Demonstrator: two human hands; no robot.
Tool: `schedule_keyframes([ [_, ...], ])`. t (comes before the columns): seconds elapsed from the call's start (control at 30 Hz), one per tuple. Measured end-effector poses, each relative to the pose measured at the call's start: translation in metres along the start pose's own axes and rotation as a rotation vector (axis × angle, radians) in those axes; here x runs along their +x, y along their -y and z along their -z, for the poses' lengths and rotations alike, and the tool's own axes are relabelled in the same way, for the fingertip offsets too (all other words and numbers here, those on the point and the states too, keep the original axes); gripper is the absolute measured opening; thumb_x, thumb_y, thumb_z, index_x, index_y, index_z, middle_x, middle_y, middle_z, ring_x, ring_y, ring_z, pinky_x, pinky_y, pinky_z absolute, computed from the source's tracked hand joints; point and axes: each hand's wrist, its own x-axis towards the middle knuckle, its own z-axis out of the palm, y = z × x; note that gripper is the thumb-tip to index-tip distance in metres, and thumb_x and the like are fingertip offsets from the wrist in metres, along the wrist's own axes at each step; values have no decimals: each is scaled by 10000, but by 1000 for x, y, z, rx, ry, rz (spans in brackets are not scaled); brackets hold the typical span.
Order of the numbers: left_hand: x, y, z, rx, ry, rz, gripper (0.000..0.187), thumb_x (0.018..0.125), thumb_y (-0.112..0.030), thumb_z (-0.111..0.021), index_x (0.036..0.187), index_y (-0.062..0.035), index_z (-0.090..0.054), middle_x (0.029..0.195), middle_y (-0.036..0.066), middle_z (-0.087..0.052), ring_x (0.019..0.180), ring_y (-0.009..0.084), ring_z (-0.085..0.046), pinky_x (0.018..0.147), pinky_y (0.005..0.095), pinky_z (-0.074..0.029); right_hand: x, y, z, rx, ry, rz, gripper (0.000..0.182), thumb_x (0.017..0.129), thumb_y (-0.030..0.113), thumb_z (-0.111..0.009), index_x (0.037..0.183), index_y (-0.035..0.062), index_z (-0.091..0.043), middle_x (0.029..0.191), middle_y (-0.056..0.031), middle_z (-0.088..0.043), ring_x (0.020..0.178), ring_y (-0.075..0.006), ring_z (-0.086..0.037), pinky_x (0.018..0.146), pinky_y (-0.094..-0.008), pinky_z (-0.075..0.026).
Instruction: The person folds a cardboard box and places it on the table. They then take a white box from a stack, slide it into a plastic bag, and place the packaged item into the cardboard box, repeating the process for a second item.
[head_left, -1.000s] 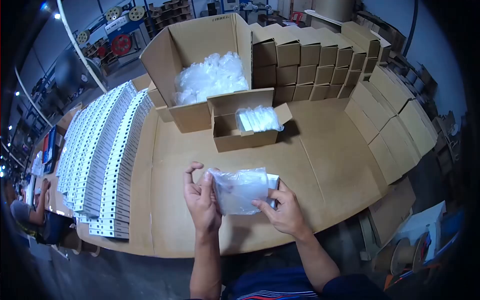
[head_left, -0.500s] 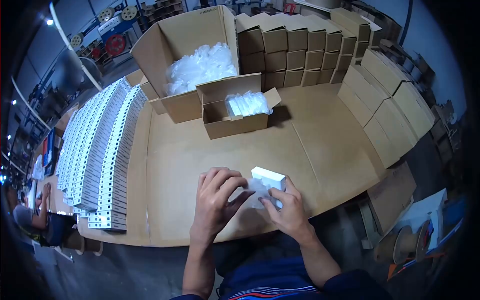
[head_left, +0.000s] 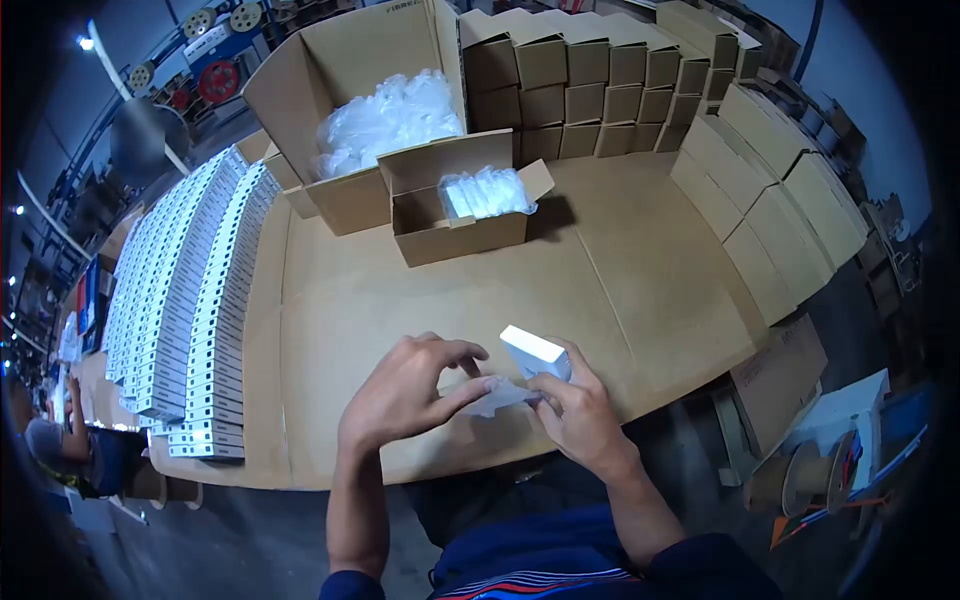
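A small white box (head_left: 535, 352) sits tilted in my right hand (head_left: 580, 405), between its fingers and palm. The thumb and a finger of that hand also pinch one end of a clear plastic bag (head_left: 495, 398). My left hand (head_left: 410, 390) is at the bag's other side, thumb and index finger apart, with the thumb by the plastic. Both hands are over the near part of the cardboard-covered table (head_left: 350, 300). Beyond them, a small open carton (head_left: 465, 240) holds clear plastic packs (head_left: 487, 193).
A large open carton (head_left: 350, 205) of plastic bags (head_left: 390, 120) stands at the back. Stacked small white boxes (head_left: 180, 300) line the left side. Brown cartons (head_left: 585, 65) are piled behind and on the right (head_left: 770, 200). Another person (head_left: 75, 440) is at far left.
My left hand has moved left and its thumb and index finger have spread. The bag hangs lower, below the white box, which has tilted in my right hand. The view has shifted slightly.
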Motion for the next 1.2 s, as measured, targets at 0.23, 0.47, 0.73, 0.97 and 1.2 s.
schedule_keyframes([
  [0.23,15,12,8,-402,66,81,106,898,-48,-764,914,29,-693,823,49,-689,732,92,-654,677,261,-548,3,-5,4,95,129,-70,130,856,51,-758,942,-28,-702,1187,-256,-577,955,-423,-670,824,-462,-539],
  [0.47,13,16,5,-71,-516,38,154,830,-28,-803,935,10,-697,875,89,-687,808,170,-664,724,285,-531,4,-8,8,93,132,-185,166,898,124,-748,933,-31,-703,1055,-259,-566,903,-408,-629,803,-454,-501],
  [0.73,1,-7,-29,135,-361,-43,276,819,-182,-850,893,-23,-637,872,100,-672,755,297,-620,715,389,-507,2,-9,1,87,105,-200,162,902,126,-743,932,-29,-705,1005,-252,-566,888,-407,-618,787,-448,-493],
  [0.97,8,24,-37,175,-578,-45,194,888,-173,-797,887,-74,-631,659,45,-611,590,210,-537,774,347,-447,-6,-11,1,138,111,-230,187,904,149,-750,922,-34,-712,995,-236,-578,875,-388,-624,784,-437,-495],
  [1.2,-16,40,-79,-749,-732,231,347,1008,-182,-629,1265,-3,-478,1173,110,-564,1023,154,-547,856,315,-472,-9,-19,-12,210,-65,-350,205,912,169,-752,922,-33,-719,1004,-240,-612,865,-371,-639,776,-429,-500],
])
